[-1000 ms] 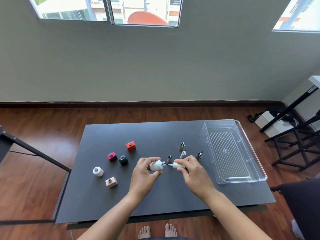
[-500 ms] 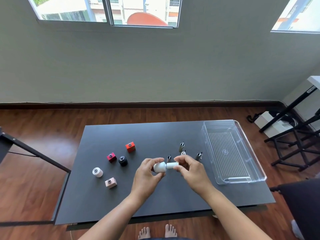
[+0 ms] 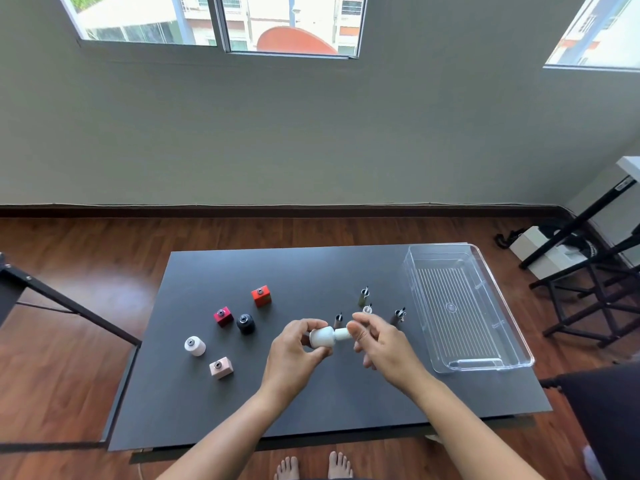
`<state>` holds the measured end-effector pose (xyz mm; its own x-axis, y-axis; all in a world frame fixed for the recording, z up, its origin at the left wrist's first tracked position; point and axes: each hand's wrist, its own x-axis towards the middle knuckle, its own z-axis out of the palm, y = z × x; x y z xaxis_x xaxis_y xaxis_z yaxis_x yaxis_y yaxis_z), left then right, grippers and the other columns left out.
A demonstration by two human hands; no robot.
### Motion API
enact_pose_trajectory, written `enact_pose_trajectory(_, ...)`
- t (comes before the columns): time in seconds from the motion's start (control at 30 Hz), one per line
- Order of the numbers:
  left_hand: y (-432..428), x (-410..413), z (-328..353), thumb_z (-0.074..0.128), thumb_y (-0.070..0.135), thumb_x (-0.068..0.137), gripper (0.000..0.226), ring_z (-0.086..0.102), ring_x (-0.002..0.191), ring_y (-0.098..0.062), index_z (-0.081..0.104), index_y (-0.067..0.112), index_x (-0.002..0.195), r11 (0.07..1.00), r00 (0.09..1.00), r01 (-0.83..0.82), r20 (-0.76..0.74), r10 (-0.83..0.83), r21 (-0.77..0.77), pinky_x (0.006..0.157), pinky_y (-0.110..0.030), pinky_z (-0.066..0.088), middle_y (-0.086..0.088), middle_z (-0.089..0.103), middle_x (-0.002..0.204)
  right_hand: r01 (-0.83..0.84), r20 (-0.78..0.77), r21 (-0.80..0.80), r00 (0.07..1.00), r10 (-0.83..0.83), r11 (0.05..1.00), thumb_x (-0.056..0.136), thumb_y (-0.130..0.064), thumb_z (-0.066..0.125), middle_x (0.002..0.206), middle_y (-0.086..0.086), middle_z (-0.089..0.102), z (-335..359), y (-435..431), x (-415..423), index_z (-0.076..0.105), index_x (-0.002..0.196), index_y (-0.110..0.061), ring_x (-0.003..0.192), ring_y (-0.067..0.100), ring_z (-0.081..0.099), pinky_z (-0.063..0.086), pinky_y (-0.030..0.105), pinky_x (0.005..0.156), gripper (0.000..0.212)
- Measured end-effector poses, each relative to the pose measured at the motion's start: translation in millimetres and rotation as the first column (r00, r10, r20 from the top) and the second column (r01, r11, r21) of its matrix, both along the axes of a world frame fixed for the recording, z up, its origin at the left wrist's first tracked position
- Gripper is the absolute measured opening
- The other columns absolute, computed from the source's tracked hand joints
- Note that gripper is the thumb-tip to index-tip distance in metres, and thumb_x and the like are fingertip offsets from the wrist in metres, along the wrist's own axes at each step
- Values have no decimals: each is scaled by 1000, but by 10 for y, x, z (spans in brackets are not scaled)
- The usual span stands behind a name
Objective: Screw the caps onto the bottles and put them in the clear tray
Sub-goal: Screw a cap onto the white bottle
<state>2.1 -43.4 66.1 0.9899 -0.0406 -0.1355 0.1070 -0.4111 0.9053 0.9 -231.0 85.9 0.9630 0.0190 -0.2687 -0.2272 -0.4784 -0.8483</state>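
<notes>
A small white bottle [image 3: 321, 337] is held on its side above the dark table [image 3: 311, 403], its rounded body pinched by the left hand [image 3: 294, 355]. A white cap [image 3: 343, 333] is seated on the neck, with the fingertips [image 3: 356, 332] of the right hand [image 3: 384, 344] closed narrowly around it. The step is judged to be cap tightening; how far the thread has engaged cannot be told.

Just beyond the grip, four loose brush caps [image 3: 364, 295] stand upright. To the left of the grip, five open bottles are set apart: black [image 3: 245, 323], crimson [image 3: 223, 316], orange-red [image 3: 261, 295], white [image 3: 194, 345] and pale pink [image 3: 220, 367]. To the right of the grip, well apart, the clear tray [image 3: 519, 348] lies without bottles inside.

The bottle is judged light, rigid and smooth, probably glass, hence breakable if dropped. The body is best gripped around its widest part and the cap by its sides, so that twisting does not cause slippage.
</notes>
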Motion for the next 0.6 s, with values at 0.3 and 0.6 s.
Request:
enact_pose_trajectory(0.3, -2, 21, -6, 81, 15, 68, 38, 62, 85, 0, 65, 40, 92, 999, 1000, 17, 8, -18, 30, 75, -13, 48, 18, 65, 97, 20, -16, 38, 1000, -19, 999, 90, -40, 60, 66, -1, 73, -31, -65, 8, 64, 76, -23, 47, 15, 64, 51, 28, 56, 22)
enact_pose_trajectory(0.6, 3, 40, 10, 81, 15, 69, 37, 62, 84, 1, 66, 38, 93, 999, 1000, 21, 15, -22, 39, 73, -9, 46, 17, 65, 98, -33, 19, 33, 999, 33, 999, 80, -34, 72, 75, -6, 68, -36, -85, 23, 65, 93, -34, 58, 13, 66, 57, 26, 64, 15)
